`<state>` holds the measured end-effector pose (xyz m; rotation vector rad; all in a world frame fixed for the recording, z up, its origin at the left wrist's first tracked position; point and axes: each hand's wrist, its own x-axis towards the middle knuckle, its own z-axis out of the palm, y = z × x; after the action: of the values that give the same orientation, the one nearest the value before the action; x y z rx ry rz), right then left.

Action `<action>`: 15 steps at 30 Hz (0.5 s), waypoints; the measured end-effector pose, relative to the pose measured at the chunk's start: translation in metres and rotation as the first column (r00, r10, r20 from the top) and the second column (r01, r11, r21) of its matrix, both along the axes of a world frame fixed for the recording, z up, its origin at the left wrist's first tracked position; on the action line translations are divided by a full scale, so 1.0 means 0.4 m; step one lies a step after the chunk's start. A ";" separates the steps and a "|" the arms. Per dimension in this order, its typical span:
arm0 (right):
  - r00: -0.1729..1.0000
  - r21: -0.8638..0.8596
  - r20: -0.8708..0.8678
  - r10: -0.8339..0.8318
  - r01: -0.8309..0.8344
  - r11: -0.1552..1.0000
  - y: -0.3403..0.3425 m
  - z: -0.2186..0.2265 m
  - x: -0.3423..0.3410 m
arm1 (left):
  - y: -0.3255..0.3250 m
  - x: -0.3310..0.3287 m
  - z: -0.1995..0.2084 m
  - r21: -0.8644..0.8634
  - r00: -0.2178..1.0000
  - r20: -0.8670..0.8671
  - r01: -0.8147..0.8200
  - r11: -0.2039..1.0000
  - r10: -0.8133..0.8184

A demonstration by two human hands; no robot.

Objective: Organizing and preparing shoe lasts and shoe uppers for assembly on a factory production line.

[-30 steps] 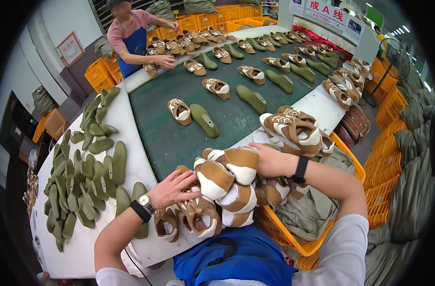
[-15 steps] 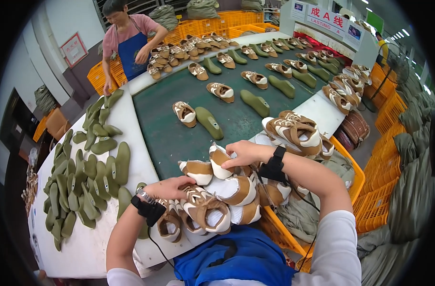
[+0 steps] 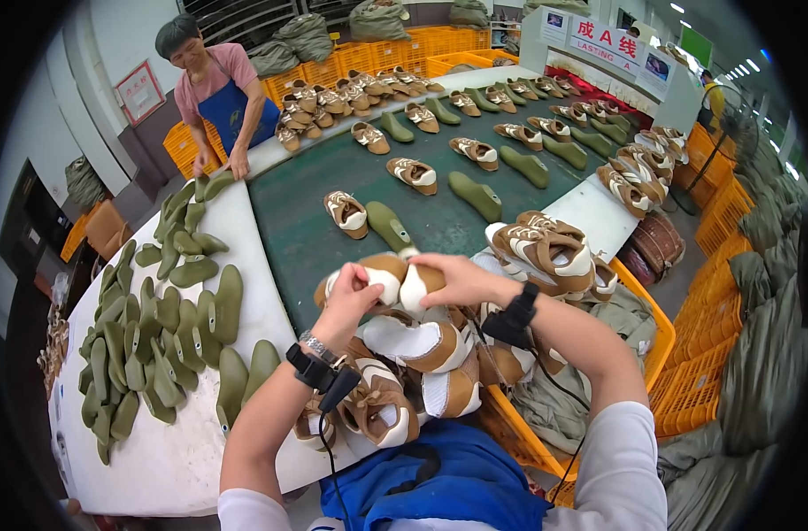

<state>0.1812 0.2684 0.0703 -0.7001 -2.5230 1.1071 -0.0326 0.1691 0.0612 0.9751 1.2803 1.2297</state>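
My left hand (image 3: pixel 347 299) is closed on a brown-and-white shoe upper (image 3: pixel 385 281), pinching its edge. In my right hand (image 3: pixel 461 280) is a second shoe upper (image 3: pixel 414 290), gripped between thumb and fingers. The two uppers are held side by side, heels toward me, above the near edge of the green belt. Just below my hands lies a pile of matching uppers (image 3: pixel 413 343), some with laces and white linings showing. Black straps with cables are on both wrists.
Many green shoe lasts (image 3: pixel 138 345) cover the white table (image 3: pixel 236 478) at left. Lasts and uppers stand in rows on the green belt (image 3: pixel 307 274). A co-worker (image 3: pixel 236 106) in a blue apron touches lasts at the far left. Orange crates (image 3: pixel 687 389) stand at right.
Both uppers have been lifted off the pile and brought together. My left hand has moved up and closed on one. The co-worker has leaned over, both hands now at the lasts.
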 end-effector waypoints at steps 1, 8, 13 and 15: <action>0.993 -0.030 -0.118 -0.018 0.014 0.999 -0.008 0.039 0.021 | -0.010 0.005 0.036 0.104 0.999 0.025 0.037 0.994 -0.040; 0.899 -0.375 -0.343 -0.272 0.134 0.917 -0.191 0.095 0.263 | -0.204 0.016 0.207 0.260 0.905 -0.405 0.247 0.934 -0.127; 0.835 -0.130 0.277 -0.476 0.523 0.842 -0.327 0.056 0.322 | -0.379 0.111 0.119 0.199 0.425 -0.904 0.492 0.847 -0.034; 0.769 0.009 0.380 -0.515 0.553 0.833 -0.342 0.068 0.313 | -0.398 0.133 0.094 0.250 0.410 -0.912 0.508 0.824 0.023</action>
<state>0.3066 0.1316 0.0976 -1.6754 -2.2904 0.9595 0.0204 0.0099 0.0988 2.3738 1.4981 0.7475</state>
